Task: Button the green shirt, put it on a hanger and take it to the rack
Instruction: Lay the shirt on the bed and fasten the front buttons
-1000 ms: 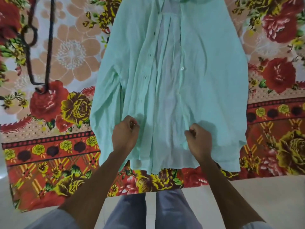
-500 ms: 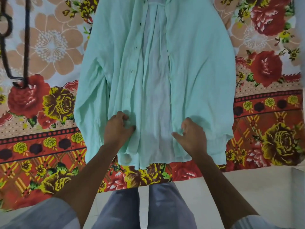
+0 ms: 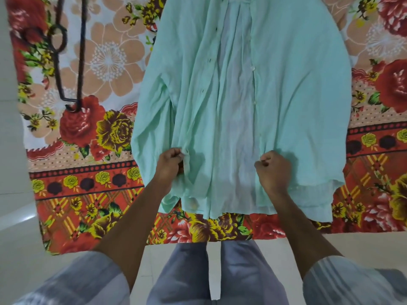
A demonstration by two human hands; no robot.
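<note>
The pale green shirt (image 3: 286, 89) lies face up on a flowered blanket, its front open so the whitish inside shows down the middle. My left hand (image 3: 170, 165) pinches the left front edge with the buttonholes, near the hem. My right hand (image 3: 273, 170) pinches the right front edge with the small white buttons, at about the same height. The two edges lie apart. A dark hanger (image 3: 68, 53) rests on the blanket to the left of the shirt, its top cut off by the frame.
The flowered blanket (image 3: 88, 194) covers the surface, and its near edge hangs just in front of my legs. Pale tiled floor (image 3: 17, 227) shows at the left and along the bottom. My grey trousers (image 3: 187, 271) stand close to the blanket edge.
The view has shifted, so shirt and hanger sit further right in frame. Both hands have kept their pinch on the front edges; my right hand has drawn its edge a little inward.
</note>
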